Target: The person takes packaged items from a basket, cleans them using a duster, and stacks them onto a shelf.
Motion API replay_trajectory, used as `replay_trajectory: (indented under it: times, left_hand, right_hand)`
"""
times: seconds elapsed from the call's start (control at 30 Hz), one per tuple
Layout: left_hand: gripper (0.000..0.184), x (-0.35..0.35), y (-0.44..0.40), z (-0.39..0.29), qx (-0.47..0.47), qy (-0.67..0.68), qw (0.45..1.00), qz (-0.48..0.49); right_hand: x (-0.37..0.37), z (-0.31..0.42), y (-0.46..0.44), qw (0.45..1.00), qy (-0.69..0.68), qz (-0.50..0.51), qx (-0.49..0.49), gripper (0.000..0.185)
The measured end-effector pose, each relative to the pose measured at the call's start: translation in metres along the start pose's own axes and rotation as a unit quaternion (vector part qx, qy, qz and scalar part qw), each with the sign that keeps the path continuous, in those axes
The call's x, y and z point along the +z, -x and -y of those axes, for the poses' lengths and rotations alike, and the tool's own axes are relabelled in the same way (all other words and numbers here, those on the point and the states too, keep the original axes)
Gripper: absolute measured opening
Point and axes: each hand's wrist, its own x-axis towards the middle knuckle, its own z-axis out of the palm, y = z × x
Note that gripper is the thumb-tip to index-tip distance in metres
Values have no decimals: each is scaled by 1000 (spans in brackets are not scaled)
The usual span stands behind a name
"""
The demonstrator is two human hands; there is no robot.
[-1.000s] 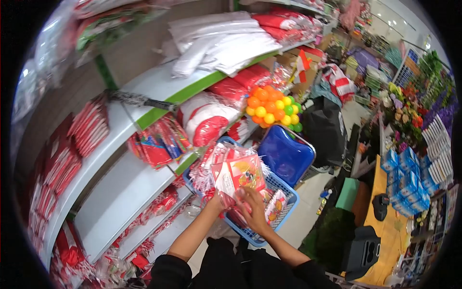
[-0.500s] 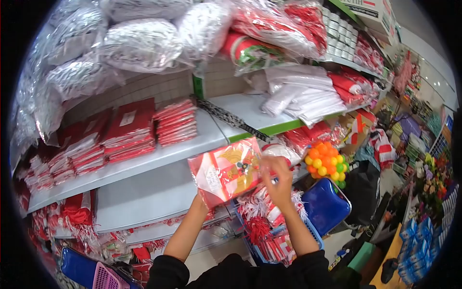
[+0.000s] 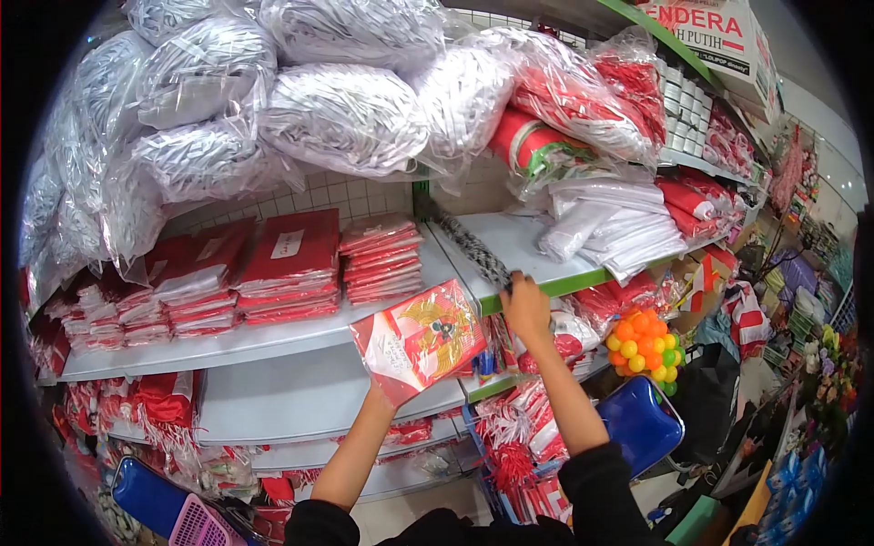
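Observation:
A flat red-and-white packet [image 3: 423, 341] in clear plastic, printed with a gold emblem, is held at its lower left edge by my left hand [image 3: 382, 399]. The fingers of that hand are mostly behind the packet. My right hand [image 3: 528, 317] is closed around the dark handle end of a speckled black-and-white duster [image 3: 473, 250], at the green front edge of the shelf. The duster slants back across the grey shelf [image 3: 537, 246]. Left of it is a stack of thin red-and-white packets [image 3: 381, 259].
Bagged white strips [image 3: 341, 118] are piled overhead. Folded red packs [image 3: 289, 264] line the shelf at left, with white plastic-wrapped bundles [image 3: 614, 223] at right. Below are a basket of red-and-white goods [image 3: 528, 437], a blue stool [image 3: 642, 426] and an orange-yellow balloon cluster [image 3: 645, 348].
My right hand has left the packet's right side and moved to the duster's handle. The packet stays in my left hand. The view has shifted, so the shelves sit lower and further right.

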Motion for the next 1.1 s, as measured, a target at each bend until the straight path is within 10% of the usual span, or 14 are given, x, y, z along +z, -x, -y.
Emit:
replay_trajectory:
  times: [0.1, 0.23, 0.3, 0.37, 0.4, 0.43, 0.53, 0.8, 0.97, 1.03, 1.1]
  left_hand:
    - [54, -32, 11, -5, 37, 3, 994, -103]
    - [54, -39, 11, -11, 63, 12, 988, -144]
    - [54, -50, 12, -13, 65, -261, 956, -117]
    - [52, -43, 15, -7, 80, -32, 990, -115]
    - [50, -41, 16, -4, 70, -125, 965, -221]
    - [51, -56, 11, -3, 57, 0, 996, -75]
    - [57, -47, 15, -5, 9, 111, 987, -114]
    - [54, -36, 28, -6, 14, 44, 992, -119]
    - [51, -22, 21, -3, 25, 32, 989, -143]
    - [58, -80, 29, 0, 31, 97, 995, 3]
    - [55, -81, 29, 0, 41, -61, 995, -72]
  right_hand:
    - [11, 5, 56, 986, -129, -95, 40, 35]
    - [28, 16, 163, 927, -331, 95, 149, 41]
    - [33, 23, 203, 956, -289, 47, 29, 31]
    - [41, 0, 217, 971, -173, 148, -68, 31]
    - [36, -4, 220, 967, -113, 197, -116, 31]
    - [31, -7, 220, 970, -84, 217, -63, 38]
    - [28, 7, 217, 956, -208, 111, 175, 45]
    - [25, 20, 248, 973, -146, 151, -92, 35]
    - [27, 38, 236, 932, -279, 79, 217, 30]
    - [14, 53, 242, 944, -254, 168, 124, 30]
    - [14, 52, 244, 966, -163, 177, -92, 30]
